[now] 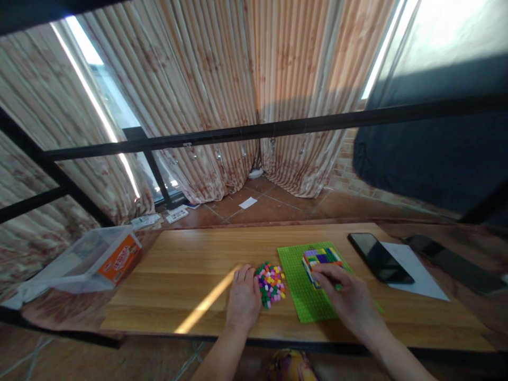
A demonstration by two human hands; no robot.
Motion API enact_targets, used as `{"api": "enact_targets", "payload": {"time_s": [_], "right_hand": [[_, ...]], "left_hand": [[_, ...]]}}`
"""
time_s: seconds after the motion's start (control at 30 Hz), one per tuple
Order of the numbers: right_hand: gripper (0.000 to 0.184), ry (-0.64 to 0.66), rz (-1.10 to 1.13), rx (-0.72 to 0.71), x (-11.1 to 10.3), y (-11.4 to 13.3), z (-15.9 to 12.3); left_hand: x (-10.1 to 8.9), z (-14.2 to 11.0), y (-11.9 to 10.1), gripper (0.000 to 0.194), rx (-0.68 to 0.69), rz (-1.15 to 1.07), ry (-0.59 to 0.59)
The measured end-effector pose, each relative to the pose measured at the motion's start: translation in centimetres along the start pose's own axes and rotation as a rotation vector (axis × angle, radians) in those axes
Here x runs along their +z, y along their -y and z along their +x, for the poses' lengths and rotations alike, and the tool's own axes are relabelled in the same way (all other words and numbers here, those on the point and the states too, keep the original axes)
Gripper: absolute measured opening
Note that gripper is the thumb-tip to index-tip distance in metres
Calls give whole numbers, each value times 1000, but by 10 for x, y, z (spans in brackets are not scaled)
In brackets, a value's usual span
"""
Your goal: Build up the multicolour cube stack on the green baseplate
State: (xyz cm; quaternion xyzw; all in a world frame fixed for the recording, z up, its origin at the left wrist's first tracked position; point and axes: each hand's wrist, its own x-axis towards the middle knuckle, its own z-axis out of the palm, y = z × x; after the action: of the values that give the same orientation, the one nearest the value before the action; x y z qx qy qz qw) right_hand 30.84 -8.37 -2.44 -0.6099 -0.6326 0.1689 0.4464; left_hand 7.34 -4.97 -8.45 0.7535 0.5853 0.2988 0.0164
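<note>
My left hand [243, 297] lies on the wooden table, its fingers stretched out along the left side of a loose pile of small coloured toy bricks [271, 283]. To the right of the pile is a green studded baseplate [291, 280]. A low block built of multicoloured bricks [322, 255] stands on its upper part. My right hand [351, 299] is over the baseplate, thumb and fingers pinched at the block's near side. Whatever the fingertips hold is too small or hidden to name. A spot of green shows beneath the curled fingers.
Right of the baseplate, a black phone [380, 257] lies partly over a white sheet [418, 275]. Another dark, flat object [456, 264] is farther right. A clear plastic bin [85, 264] with an orange label stands left of the table [170, 275]. A black metal bar [238, 132] crosses behind.
</note>
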Motion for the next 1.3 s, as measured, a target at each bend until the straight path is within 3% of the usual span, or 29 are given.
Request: {"api": "enact_targets", "payload": {"time_s": [0.17, 0.4, 1.07, 1.3], "right_hand": [[26, 344, -93, -185, 37, 12, -14], [32, 468, -247, -174, 57, 12, -8], [15, 444, -324, -178, 62, 15, -13], [19, 295, -78, -113, 30, 20, 0]], "left_hand": [[0, 0, -1, 25, -6, -10, -7], [-2, 0, -3, 23, 4, -33, -20], [2, -1, 0, 24, 16, -6, -35], [4, -1, 3, 23, 38, -8, -57]]}}
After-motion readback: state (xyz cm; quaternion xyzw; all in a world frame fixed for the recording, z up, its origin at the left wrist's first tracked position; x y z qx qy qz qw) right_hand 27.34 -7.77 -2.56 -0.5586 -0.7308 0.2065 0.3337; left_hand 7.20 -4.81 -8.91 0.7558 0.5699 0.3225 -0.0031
